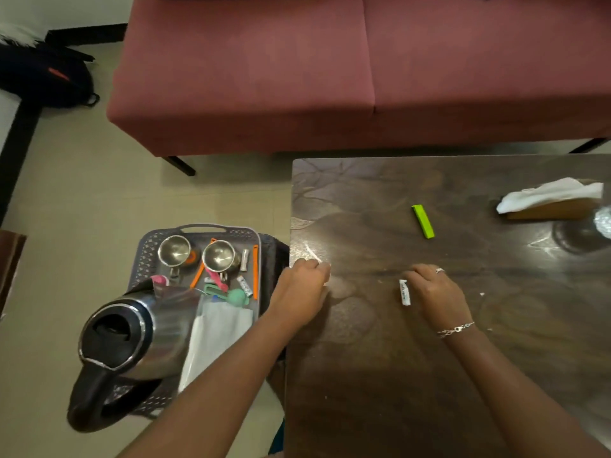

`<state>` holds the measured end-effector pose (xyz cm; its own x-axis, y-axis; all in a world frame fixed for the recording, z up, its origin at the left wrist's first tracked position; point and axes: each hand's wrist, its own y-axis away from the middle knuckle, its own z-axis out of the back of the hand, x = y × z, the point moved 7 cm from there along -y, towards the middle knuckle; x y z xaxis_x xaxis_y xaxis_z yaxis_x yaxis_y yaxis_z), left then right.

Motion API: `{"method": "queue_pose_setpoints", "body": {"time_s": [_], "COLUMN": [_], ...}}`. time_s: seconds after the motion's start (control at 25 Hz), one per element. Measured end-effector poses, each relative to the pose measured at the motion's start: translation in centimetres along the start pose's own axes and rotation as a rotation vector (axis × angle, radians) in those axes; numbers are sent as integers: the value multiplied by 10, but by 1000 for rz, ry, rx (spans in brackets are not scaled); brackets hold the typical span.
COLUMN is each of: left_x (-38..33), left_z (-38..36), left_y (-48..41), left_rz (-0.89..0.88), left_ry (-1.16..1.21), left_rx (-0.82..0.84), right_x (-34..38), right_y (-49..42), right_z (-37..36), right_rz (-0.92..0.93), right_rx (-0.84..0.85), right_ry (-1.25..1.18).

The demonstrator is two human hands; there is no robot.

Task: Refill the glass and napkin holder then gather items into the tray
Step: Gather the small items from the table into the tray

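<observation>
A grey plastic tray (145, 256) stands left of the dark wooden table (380, 358). It holds two steel cups (174, 250), orange sticks, small sachets, a white bag and a steel kettle (132, 338). My left hand (302, 289) rests curled on the table's left edge; whether it grips something small I cannot tell. My right hand (436, 294) lies on the table with its fingers on a white sachet (404, 292). A green clip (423, 221) lies farther back. At the right edge are the wooden napkin holder (552, 209) with white napkins and the glass (582, 233).
A maroon sofa (297, 71) runs along the far side of the table. A dark backpack (43, 77) lies on the tiled floor at the far left. White crumbs dot the table near my right hand.
</observation>
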<state>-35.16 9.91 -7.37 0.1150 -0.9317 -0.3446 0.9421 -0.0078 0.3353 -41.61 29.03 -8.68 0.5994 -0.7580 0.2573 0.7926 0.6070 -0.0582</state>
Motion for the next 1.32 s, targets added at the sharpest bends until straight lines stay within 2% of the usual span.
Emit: {"method": "queue_pose_setpoints", "body": {"time_s": [0.12,0.24,0.44,0.56,0.76,0.96,1.16,1.32], "left_x": [-32,-57,-83,-94,-105,-108,-115,-102], "left_z": [-24,-46,-92,-105,-114,-118,-114,-93], "left_y": [-11,-24,-51,-64,-80,-90,-89,-67], "left_rz": [50,150,447,516,579,558,514,496], "left_ry": [37,106,213,185,124,96,141,265], "left_rx": [-15,-34,69,80,97,128,121,4], "right_x": [-60,-101,-140,-146,-135,-128,-126,-118], "right_y": [11,2,-34,-55,-80,-87,-91,-83], "right_z": [11,13,3,-10,-33,-52,-50,-33], "right_rz": [-142,-200,-287,-305,-338,-354,-412,-436], "right_rx": [-20,-19,64,121,237,319,274,202], "right_ry": [-3,-37,-80,-69,-72,25,-42,-117]}}
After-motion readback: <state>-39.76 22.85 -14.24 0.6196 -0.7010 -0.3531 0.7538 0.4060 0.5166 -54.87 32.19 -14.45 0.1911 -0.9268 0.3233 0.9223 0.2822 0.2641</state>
